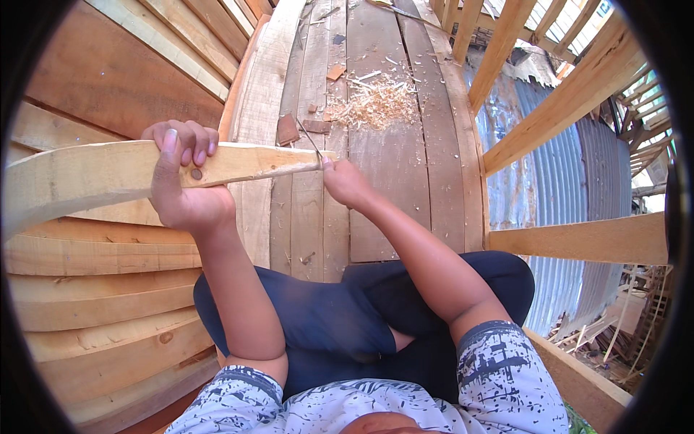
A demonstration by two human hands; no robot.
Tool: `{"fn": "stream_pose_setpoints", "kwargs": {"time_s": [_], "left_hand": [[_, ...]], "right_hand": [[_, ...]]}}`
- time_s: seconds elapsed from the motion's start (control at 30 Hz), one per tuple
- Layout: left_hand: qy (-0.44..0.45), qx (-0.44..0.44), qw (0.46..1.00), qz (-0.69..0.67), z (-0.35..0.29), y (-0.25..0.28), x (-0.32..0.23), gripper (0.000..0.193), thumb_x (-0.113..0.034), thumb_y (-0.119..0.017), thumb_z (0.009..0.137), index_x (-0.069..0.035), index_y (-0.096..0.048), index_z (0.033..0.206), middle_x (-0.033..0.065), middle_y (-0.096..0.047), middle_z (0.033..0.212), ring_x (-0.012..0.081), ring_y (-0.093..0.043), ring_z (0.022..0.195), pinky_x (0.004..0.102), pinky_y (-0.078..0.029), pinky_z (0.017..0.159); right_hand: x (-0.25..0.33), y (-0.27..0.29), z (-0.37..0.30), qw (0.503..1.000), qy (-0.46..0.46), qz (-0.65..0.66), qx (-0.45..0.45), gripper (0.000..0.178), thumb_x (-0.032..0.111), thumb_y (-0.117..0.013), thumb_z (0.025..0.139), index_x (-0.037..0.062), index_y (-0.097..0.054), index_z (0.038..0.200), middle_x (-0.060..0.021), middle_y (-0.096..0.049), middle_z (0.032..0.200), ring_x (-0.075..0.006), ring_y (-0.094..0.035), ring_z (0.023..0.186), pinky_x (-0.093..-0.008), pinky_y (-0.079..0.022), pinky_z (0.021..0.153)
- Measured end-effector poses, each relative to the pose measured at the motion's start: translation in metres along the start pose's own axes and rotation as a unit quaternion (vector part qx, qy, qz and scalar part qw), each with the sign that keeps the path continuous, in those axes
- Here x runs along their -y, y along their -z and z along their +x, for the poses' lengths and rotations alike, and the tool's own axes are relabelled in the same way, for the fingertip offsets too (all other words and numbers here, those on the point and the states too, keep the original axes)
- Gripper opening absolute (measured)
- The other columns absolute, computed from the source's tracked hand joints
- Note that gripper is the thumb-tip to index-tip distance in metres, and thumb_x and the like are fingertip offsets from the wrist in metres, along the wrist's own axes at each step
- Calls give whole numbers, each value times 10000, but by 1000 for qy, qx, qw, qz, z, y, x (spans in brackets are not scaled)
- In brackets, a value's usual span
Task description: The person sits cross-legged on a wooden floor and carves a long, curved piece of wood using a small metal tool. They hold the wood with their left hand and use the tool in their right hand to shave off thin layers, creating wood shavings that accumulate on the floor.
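Note:
A long pale wooden board [256, 160] lies crosswise in front of me, wide and curved at the left and narrowing toward its right tip. Near a round knot, my left hand [189, 181] is closed around it, thumb on the upper face and fingers over the far edge. At the narrow tip, my right hand [347, 182] is closed on a thin, dark, blade-like tool [311, 137] that slants up and left across the end of the board. The tool's handle is hidden in the fist, so its exact kind cannot be told.
Curly wood shavings [379, 103] and reddish-brown chips [287, 130] litter the plank floor [376, 217] ahead. Stacked boards [108, 253] rise along my left. Wooden rails [571, 94] stand on the right, with corrugated metal sheets [564, 188] beyond. My folded legs [325, 311] are close below.

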State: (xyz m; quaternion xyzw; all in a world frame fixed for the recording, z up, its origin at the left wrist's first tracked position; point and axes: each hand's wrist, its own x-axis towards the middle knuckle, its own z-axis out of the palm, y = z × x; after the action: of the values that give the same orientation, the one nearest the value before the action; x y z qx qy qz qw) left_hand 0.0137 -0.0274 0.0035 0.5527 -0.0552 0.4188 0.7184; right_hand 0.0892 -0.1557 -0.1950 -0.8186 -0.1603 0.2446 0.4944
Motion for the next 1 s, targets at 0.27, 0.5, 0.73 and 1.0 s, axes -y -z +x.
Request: {"fn": "stream_pose_setpoints", "kwargs": {"time_s": [0.27,0.5,0.73,1.0], "left_hand": [[-3,49,999,-5,-4,-4,0,158,-116,-534,878,-111,-383,833,0,-323,698,118,-350,635,291,-328,661],[-7,51,999,0,-4,8,-1,157,-122,-536,873,-108,-386,828,1,-329,697,123,-347,632,294,-331,665],[1,11,1000,-4,-3,10,-2,167,-131,-552,871,-112,-394,820,-3,-334,696,120,-349,639,294,-331,668],[19,-40,999,-10,5,11,-3,176,-133,-553,874,-122,-388,813,-5,-331,690,119,-351,635,291,-330,665]], "right_hand": [[1,-2,7,999,-17,39,-11,586,378,-339,1073,-46,-613,775,-195,-605,659,-330,-570,614,-480,-463,668],[59,-2,-27,993,101,62,-13,545,363,-345,1078,-67,-555,815,-188,-574,668,-313,-571,642,-451,-458,673],[44,-5,-21,988,146,54,-16,514,344,-379,1054,-54,-634,855,-304,-639,793,-488,-618,800,-534,-474,750],[-15,-3,7,996,4,-79,-32,537,374,-391,1048,-63,-649,872,-309,-648,829,-488,-633,828,-531,-486,772]]}}
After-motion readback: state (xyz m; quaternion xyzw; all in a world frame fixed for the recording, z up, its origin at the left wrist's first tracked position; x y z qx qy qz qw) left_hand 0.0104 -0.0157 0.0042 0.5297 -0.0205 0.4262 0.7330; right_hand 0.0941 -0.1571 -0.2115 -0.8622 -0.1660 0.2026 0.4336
